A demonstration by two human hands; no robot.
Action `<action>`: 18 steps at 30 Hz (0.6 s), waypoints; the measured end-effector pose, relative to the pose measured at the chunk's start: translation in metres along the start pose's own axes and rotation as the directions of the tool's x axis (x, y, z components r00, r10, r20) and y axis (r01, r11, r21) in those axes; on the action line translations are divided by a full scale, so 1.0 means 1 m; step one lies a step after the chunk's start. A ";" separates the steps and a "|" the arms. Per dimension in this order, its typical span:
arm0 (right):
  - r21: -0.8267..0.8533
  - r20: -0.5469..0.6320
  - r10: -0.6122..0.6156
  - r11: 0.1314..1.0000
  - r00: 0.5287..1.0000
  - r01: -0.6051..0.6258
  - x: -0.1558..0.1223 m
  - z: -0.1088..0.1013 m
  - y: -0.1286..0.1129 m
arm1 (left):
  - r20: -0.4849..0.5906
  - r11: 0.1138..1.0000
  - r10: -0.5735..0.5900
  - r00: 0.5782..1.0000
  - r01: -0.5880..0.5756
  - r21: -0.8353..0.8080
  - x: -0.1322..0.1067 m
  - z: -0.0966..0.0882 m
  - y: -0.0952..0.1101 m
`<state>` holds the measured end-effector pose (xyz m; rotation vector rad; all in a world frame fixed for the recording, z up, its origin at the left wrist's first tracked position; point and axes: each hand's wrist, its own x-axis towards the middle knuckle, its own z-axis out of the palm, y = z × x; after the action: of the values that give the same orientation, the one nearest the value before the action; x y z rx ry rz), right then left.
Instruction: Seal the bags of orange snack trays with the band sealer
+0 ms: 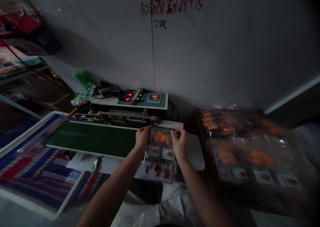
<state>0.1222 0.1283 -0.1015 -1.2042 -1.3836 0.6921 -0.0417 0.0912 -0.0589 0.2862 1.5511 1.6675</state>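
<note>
Between my hands is a clear plastic package (158, 153) with an orange item at its top, white packets in the middle and small dark red pieces lower down. My left hand (143, 137) pinches its upper left corner. At the upper right corner my right hand (180, 141) is closed on the same package. Its top edge meets the right end of a band sealing machine (127, 117), near the rollers. The machine's green conveyor belt (100, 138) runs off to the left. The package's lower end hangs toward my lap.
Similar filled packages (250, 157) lie piled at the right. A red marker (135, 97) rests on the machine's control panel (142, 99), whose display is lit. Keys (95, 162) hang under the belt. A white-rimmed tray (62, 200) stands at the left. Behind is a wall (212, 53) with handwriting.
</note>
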 end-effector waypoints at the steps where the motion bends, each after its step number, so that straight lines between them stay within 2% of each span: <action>1: 0.013 0.002 0.010 1.000 1.000 -0.010 -0.001 0.005 -0.003 | -0.015 1.000 0.008 1.000 -0.008 0.002 0.002 -0.004 0.002; 6: 0.036 0.017 0.016 0.999 1.000 -0.017 -0.017 0.044 -0.023 | -0.077 0.999 0.031 0.997 -0.028 0.039 0.011 -0.029 0.019; 8: 0.058 0.026 0.006 0.998 1.000 -0.007 -0.023 0.050 -0.029 | -0.077 0.995 0.048 0.996 -0.041 0.086 0.008 -0.047 0.027; 9: 0.068 0.044 -0.005 0.998 0.999 0.002 -0.021 0.045 -0.031 | -0.088 0.988 0.080 0.993 -0.068 0.140 0.003 -0.059 0.030; 10: 0.063 0.078 -0.029 0.998 0.997 0.024 -0.015 0.034 -0.031 | -0.106 0.970 0.135 0.985 -0.110 0.215 -0.002 -0.073 0.033; 12: -0.020 0.179 -0.120 0.992 0.977 0.126 0.010 -0.009 -0.027 | -0.147 0.875 0.316 0.937 -0.229 0.426 -0.016 -0.104 0.038; 13: -0.117 0.255 -0.177 0.970 0.951 0.212 0.030 -0.039 -0.023 | -0.158 0.809 0.417 0.895 -0.286 0.514 -0.024 -0.119 0.041; 14: -0.247 0.313 -0.216 0.922 0.925 0.298 0.052 -0.072 -0.019 | -0.126 0.744 0.480 0.868 -0.328 0.582 -0.031 -0.131 0.043; 15: -0.389 0.361 -0.208 0.853 0.909 0.349 0.075 -0.105 -0.015 | -0.130 0.694 0.541 0.831 -0.353 0.628 -0.039 -0.139 0.044; 17: -0.631 0.460 -0.057 0.682 0.886 0.371 0.121 -0.163 -0.006 | -0.105 0.646 0.594 0.797 -0.396 0.653 -0.056 -0.140 0.046; 18: -0.691 0.525 0.087 0.624 0.847 0.364 0.140 -0.184 -0.003 | -0.078 0.643 0.602 0.795 -0.424 0.638 -0.064 -0.133 0.047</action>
<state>0.3161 0.2161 -0.0113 -1.6033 -2.3766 0.2712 -0.1074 -0.0444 -0.0223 0.9445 2.3794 1.6263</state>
